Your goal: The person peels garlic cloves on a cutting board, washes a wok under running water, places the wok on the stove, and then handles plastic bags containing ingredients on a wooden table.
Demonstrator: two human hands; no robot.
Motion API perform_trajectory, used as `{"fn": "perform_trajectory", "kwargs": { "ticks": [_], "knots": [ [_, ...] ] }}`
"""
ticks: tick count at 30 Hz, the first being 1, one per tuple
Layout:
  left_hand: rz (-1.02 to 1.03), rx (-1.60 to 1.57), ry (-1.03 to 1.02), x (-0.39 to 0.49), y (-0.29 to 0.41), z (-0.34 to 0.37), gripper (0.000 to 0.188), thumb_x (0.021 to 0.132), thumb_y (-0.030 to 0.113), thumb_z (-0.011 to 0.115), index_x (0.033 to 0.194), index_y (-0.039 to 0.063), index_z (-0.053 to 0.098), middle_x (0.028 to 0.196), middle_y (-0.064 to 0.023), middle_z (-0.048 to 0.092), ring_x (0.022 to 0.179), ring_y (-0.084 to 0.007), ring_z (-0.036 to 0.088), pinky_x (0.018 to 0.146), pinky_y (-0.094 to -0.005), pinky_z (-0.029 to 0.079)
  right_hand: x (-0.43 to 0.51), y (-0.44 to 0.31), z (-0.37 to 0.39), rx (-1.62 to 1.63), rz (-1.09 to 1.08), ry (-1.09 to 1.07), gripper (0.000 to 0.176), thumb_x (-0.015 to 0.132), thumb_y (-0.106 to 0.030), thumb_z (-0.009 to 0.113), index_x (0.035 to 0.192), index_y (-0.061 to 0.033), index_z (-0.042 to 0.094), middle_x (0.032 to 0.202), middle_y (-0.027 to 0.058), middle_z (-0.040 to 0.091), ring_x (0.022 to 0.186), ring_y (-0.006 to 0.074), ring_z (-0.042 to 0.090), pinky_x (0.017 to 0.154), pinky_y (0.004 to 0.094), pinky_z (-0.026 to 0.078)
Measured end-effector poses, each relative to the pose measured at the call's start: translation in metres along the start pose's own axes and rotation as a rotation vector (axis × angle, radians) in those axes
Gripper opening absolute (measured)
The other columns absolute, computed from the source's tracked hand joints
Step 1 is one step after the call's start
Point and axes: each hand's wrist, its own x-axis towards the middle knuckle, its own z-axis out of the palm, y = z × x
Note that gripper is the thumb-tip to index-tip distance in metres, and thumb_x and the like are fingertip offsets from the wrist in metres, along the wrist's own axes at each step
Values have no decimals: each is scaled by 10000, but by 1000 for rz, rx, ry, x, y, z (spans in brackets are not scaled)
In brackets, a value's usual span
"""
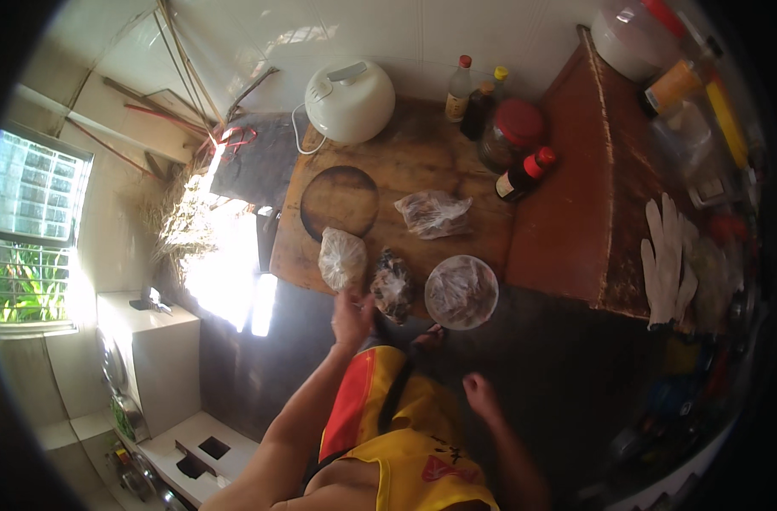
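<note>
My left hand point(353, 317) is at the front edge of the wooden table point(420, 140), just below a knotted plastic bag of pale contents point(342, 259); whether the fingers touch it I cannot tell. Right of that bag lies a plastic bag with dark contents point(391, 285). A round bowl point(462, 292) holds another clear bag with brownish contents. Farther back sits one more clear plastic bag point(434, 214). My right hand point(481, 391) hangs over the floor, away from the table, its fingers curled and nothing visible in it.
A white rounded appliance point(350, 101) with a cord stands at the back left. Bottles and a red-lidded jar point(516, 131) are at the back right. A reddish-brown cabinet point(561, 211) adjoins the table, with white gloves point(668, 262) at its far side. Straw point(187, 220) is heaped left.
</note>
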Motion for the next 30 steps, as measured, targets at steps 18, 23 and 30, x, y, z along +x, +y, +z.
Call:
{"fn": "perform_trajectory", "kwargs": {
  "ticks": [18, 23, 30],
  "knots": [
    [-397, -628, -427, 18, -22, 39, 269, 968, 236, 652, 984, -29, 698, 788, -52, 687, 724, -145, 633, 640, -297, 503, 189, -194, 93, 131, -158, 36, 293, 899, -33, 664, 1192, -42, 649, 907, 109, 730, 835, 207, 708, 751, 343, 559],
    [-440, -855, -493, 20, -5, 31, 193, 971, 196, 659, 950, 8, 700, 736, 12, 616, 659, -81, 553, 610, -240, 436, 182, -200, 93, 124, -193, 30, 379, 887, -5, 667, 1260, -41, 606, 992, 120, 720, 885, 222, 702, 781, 354, 560],
    [-49, -367, -268, 12, -14, 39, 183, 909, 192, 717, 951, 14, 710, 809, -104, 688, 730, -220, 669, 692, -336, 520, 173, -214, 91, 75, -327, 82, 363, 898, 9, 648, 1256, -46, 616, 1034, 141, 710, 895, 238, 701, 782, 349, 564]
  ]
}}
